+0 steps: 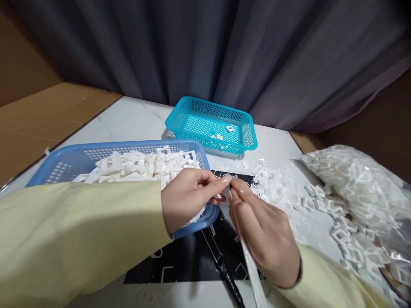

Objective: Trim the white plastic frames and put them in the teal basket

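My left hand (195, 190) is closed in a pinch, thumb against fingers, with a bit of a small white plastic piece (219, 196) showing under the fingertips. Its tips meet those of my right hand (265, 233), whose fingers are curled shut. From the right fingers a long whitish strip (250, 265) runs down to the bottom edge of the view. Both hands are above a black mat (189, 261). On it lies a black-handled tool (228, 278) with a long thin metal end, partly hidden.
At left, a blue basket (96, 146) holds many white plastic pieces. A turquoise basket (210, 147) with a few pieces stands behind. Small white scraps (276, 184) and white frames (348, 241) lie at right, beside a full clear plastic bag (356, 184). A dark curtain (192, 51) hangs behind.
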Tool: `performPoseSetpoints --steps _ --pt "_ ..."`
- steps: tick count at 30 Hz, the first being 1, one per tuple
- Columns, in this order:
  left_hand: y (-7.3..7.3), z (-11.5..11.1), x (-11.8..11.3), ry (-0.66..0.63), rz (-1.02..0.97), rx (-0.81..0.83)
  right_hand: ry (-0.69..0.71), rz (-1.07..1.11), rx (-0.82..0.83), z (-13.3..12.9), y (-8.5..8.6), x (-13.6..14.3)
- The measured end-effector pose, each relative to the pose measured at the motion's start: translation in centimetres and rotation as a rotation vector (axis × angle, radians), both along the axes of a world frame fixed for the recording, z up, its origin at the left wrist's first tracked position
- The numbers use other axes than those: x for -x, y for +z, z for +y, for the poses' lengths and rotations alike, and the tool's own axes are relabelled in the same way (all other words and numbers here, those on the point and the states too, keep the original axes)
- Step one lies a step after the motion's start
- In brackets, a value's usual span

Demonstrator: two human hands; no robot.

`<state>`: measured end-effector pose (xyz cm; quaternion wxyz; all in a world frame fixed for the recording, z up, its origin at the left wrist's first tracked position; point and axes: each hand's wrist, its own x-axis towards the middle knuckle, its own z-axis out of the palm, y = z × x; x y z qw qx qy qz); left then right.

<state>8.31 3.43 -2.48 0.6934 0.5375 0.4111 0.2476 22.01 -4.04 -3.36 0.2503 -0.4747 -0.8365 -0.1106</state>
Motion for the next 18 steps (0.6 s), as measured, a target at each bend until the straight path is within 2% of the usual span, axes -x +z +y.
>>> performPoseSetpoints --steps 7,13,15,18 --pt "0.0 0.2 0.0 0.007 0.003 0.070 0.009 -0.083 -0.048 0.7 -0.1 -0.1" --pt "0.2 -0.2 -0.1 -0.030 0.081 0.083 -0.161 -0.022 -0.139 2.1 -0.4 -2.3" --pt "0.3 -0.3 0.0 -0.002 0.080 0.097 -0.206 0.053 -0.108 2.1 0.3 -2.9" --pt "0.4 -0.2 0.0 0.015 0.056 0.093 -0.232 0.243 0.055 1.7 2.0 -3.3"
